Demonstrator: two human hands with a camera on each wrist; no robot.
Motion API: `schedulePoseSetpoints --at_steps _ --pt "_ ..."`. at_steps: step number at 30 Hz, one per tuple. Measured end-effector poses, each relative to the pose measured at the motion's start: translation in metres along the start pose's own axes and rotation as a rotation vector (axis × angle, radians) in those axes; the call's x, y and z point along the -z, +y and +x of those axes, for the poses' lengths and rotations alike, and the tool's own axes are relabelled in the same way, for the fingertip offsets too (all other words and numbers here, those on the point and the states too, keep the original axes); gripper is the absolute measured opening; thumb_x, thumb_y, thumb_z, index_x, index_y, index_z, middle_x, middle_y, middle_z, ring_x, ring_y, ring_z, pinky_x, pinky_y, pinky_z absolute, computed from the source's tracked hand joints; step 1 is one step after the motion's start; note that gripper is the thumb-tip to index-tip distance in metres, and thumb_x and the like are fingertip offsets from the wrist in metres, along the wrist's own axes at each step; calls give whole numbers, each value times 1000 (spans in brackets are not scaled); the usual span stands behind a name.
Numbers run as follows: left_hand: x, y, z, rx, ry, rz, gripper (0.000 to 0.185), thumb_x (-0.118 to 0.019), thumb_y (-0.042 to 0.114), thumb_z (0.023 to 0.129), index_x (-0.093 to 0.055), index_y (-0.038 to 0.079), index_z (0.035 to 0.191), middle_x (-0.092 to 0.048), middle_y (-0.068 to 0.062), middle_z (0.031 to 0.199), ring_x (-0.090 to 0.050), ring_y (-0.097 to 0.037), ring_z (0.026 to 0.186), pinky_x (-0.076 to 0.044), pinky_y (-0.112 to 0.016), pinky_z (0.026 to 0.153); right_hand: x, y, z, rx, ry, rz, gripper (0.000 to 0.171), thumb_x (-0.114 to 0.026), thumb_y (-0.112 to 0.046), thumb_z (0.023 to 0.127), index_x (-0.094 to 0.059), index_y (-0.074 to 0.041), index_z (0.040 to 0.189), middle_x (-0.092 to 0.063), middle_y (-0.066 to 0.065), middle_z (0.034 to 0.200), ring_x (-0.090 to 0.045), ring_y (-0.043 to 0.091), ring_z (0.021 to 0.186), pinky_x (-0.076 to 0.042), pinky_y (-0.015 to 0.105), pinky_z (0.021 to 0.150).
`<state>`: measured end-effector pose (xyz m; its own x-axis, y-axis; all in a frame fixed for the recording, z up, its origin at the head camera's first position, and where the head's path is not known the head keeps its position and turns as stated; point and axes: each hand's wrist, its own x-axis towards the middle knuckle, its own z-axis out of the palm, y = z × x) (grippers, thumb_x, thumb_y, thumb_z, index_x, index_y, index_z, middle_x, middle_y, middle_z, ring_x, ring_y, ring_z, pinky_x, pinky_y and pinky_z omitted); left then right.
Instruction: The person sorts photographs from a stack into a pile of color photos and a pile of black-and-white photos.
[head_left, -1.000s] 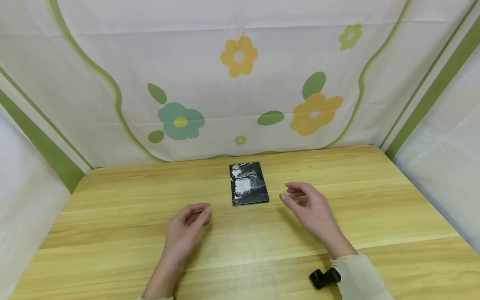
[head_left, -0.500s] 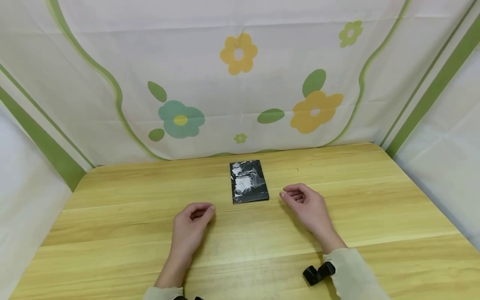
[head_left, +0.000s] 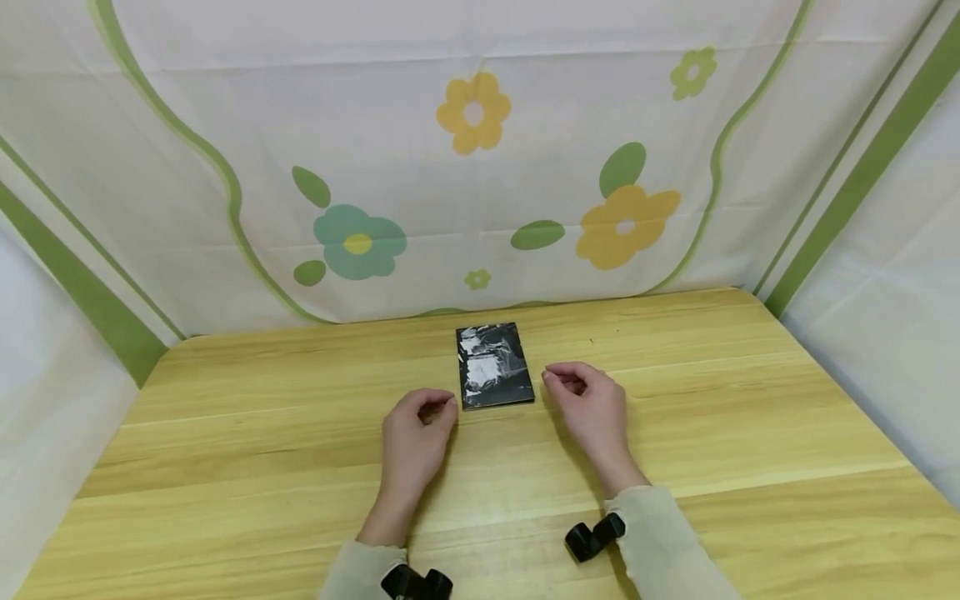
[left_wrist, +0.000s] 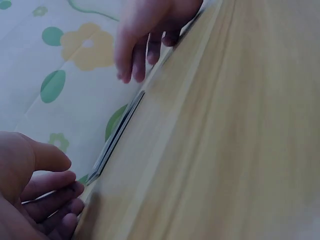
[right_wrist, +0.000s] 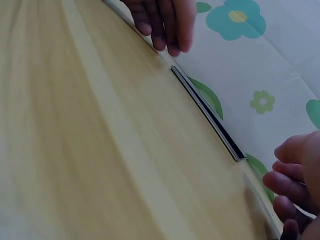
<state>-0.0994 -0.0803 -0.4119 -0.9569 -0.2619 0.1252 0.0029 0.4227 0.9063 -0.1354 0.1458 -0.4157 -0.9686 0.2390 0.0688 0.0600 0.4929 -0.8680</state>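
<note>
A flat black packet (head_left: 493,365) with a shiny plastic wrap lies on the wooden table (head_left: 225,433), near the far edge. My left hand (head_left: 431,410) rests just off its near left corner, fingers loosely curled and holding nothing. On the packet's right side, my right hand (head_left: 566,385) sits close to the edge, also loosely curled and empty. The left wrist view has the packet (left_wrist: 117,135) edge-on between the left hand (left_wrist: 35,195) and the right hand (left_wrist: 145,35). The right wrist view shows the same thin packet (right_wrist: 207,112), the right hand (right_wrist: 295,190) and the left hand (right_wrist: 162,22).
A white cloth with green stripes and flower prints (head_left: 480,167) hangs behind the table and along both sides. Black wrist cameras (head_left: 592,537) (head_left: 416,583) sit on my sleeves. Nothing else lies on the wooden top.
Both hands have moved forward and inward towards the packet; the left came up beside its near left corner, and the right drew close to its right edge. The packet has not moved.
</note>
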Motion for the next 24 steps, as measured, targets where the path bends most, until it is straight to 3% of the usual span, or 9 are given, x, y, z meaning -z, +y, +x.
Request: schedulePoseSetpoints --at_steps 5,9,18,24 --pt "-12 0 4 -52 30 51 19 -81 8 91 -80 0 108 -74 -15 103 -66 -28 96 -52 -39 89 -11 -6 -2 41 -16 -172 34 -81 -41 95 -82 -18 120 -79 3 105 -64 23 99 -47 37 84" --pt "-21 2 3 -47 49 127 30 -84 15 88 -79 -1 112 -68 -16 103 -58 -33 100 -44 -46 92 -18 -8 -4 62 12 -272 41 -83 -46 92 -82 -19 123 -78 4 108 -61 28 105 -45 43 90" --pt "-35 9 -4 20 121 212 41 -86 22 87 -79 2 123 -63 -16 107 -53 -36 106 -39 -56 96 -26 -14 -10 12 77 -286 45 -83 -48 91 -81 -18 124 -75 6 105 -57 31 105 -38 51 105" --pt "-39 7 -6 -4 151 241 41 -87 21 87 -80 3 124 -62 -18 108 -52 -36 104 -39 -56 95 -31 -16 -12 5 96 -308 44 -84 -47 90 -82 -19 124 -76 7 107 -56 32 105 -37 52 106"
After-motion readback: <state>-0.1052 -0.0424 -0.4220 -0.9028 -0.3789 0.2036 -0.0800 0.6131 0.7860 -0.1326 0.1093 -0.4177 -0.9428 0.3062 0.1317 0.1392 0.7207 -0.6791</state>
